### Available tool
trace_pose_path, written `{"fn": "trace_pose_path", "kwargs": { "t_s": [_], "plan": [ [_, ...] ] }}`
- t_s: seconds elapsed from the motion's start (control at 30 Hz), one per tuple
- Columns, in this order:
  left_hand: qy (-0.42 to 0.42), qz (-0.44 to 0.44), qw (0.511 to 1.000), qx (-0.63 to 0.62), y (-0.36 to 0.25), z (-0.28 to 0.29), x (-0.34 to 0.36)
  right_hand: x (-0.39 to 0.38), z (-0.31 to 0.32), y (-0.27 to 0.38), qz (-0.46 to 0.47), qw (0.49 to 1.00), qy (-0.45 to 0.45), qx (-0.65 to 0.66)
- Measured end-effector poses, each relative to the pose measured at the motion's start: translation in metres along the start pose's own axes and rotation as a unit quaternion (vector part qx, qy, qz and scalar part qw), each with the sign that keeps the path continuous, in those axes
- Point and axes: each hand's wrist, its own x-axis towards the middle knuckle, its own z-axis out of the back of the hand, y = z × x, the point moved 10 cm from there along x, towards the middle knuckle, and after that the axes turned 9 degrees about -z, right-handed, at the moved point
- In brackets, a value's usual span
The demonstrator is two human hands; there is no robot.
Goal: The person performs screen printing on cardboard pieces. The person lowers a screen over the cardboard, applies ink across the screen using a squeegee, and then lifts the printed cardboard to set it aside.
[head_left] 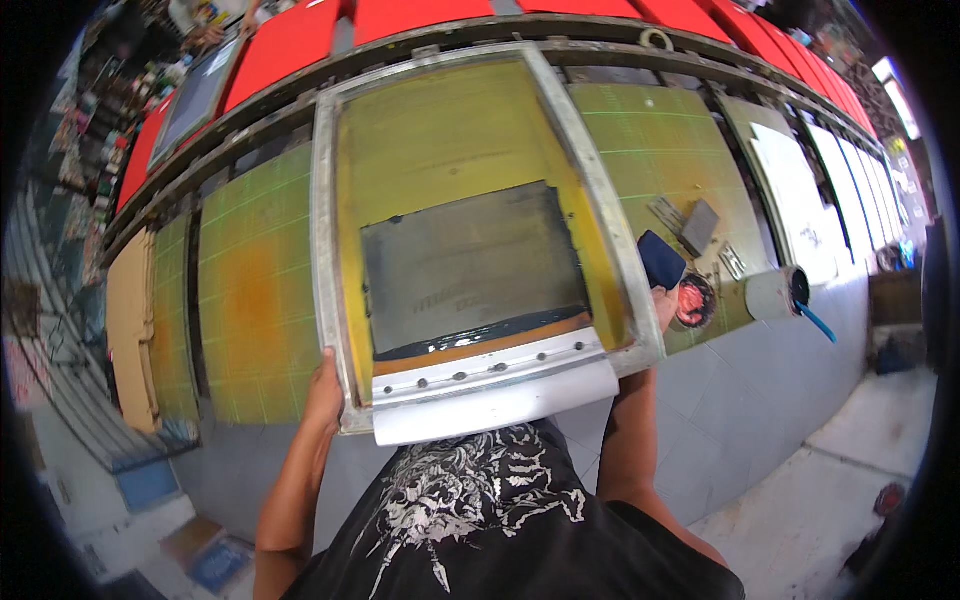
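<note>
My left hand grips the frame near its lower-left corner; my right hand's hold, I can't tell. Seemingly steadying; next needs even support.

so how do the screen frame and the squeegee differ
The screen frame is far larger; the squeegee spans only its lower part. The screen frame surrounds yellow mesh, while the squeegee is a bar with a row of bolts. Both look silvery.
</note>
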Motion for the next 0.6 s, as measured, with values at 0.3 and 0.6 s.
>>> {"fn": "trace_pose_path", "kwargs": {
  "t_s": [0.3, 0.6],
  "plan": [
    [-0.015, -0.012, 1.0, -0.021, -0.023, -0.008, -0.01, 0.037, -0.008, 0.054, -0.112, 0.954, 0.052, 0.275],
    [-0.033, -0.021, 0.999, -0.006, -0.021, -0.008, -0.004, 0.088, -0.004, 0.034, -0.241, 0.938, -0.05, 0.244]
  ]
}}
